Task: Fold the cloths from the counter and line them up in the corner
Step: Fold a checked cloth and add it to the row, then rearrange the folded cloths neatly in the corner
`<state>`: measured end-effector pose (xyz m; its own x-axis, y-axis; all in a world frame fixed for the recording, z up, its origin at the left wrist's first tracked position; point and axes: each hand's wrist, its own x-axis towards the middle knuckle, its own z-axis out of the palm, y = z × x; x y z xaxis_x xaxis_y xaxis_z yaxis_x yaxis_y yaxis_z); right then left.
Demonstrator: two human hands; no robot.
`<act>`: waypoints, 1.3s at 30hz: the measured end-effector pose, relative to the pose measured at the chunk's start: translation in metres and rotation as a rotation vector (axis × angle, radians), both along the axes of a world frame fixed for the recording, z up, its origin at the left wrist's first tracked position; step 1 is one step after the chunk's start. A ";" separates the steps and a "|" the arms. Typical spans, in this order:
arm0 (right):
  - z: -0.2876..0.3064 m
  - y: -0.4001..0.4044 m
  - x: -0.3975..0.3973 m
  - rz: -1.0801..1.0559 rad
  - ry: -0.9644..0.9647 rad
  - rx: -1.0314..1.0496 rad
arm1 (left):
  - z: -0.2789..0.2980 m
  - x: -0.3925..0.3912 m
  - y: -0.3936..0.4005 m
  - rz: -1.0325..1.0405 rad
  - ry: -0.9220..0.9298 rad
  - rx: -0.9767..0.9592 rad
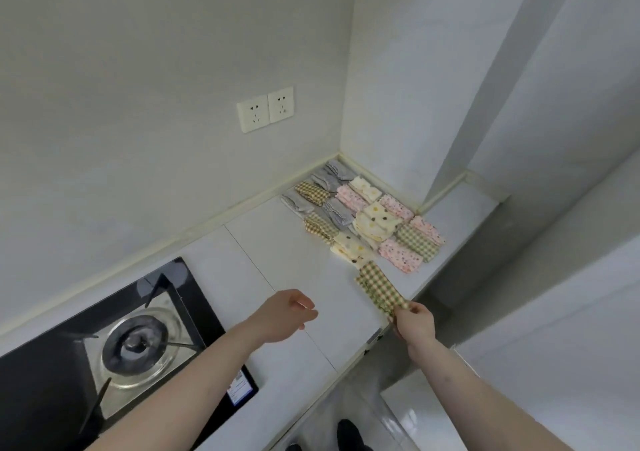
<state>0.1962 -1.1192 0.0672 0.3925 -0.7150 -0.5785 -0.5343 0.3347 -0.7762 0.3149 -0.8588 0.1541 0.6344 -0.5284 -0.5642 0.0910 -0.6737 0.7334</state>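
One green gingham cloth (pixel 379 289) remains: your right hand (pixel 415 322) pinches its near end, left hand (pixel 285 315) loose and empty; slide it flush beside the folded rows (pixel 363 215).

A black gas stove (pixel 86 357) sits at the left, with a round burner (pixel 140 341) under a metal pan support and a small label (pixel 239 389) at its front corner. Two white wall sockets (pixel 265 109) sit side by side above. A dark shoe (pixel 350 434) shows on the glossy floor (pixel 412 426) below.
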 end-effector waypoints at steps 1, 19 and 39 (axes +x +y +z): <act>-0.004 -0.008 0.008 -0.010 0.010 -0.002 | 0.000 0.002 -0.003 0.013 0.003 0.004; -0.055 -0.083 0.064 0.487 0.445 -0.405 | -0.032 0.023 -0.051 0.184 0.022 0.090; -0.032 -0.099 0.096 0.635 0.397 -0.250 | -0.063 0.061 -0.029 0.176 0.006 0.076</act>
